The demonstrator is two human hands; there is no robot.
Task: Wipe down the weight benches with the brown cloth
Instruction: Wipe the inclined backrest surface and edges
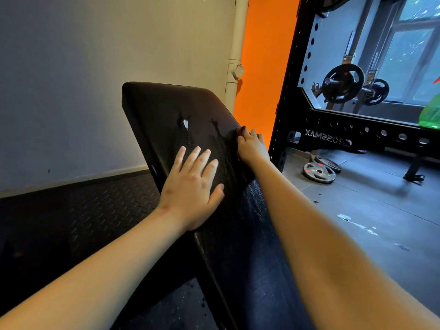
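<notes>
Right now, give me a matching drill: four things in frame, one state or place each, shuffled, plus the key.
1 left hand
2 right hand
3 weight plates
4 bench pad

A lying on the floor
B torn, white showing
C flat on the pad, fingers spread
D at the pad's right edge, gripping the brown cloth

Pairs: 1-C, 2-D, 3-A, 4-B.

I'm reading one brand only: CROSSMAX, in pale letters, showing mirror-reversed on the lower crossbeam (333, 139) of the black perforated rack (289, 91) at right. Markings on the weight plates (319, 173) are coming through too small to read.
</notes>
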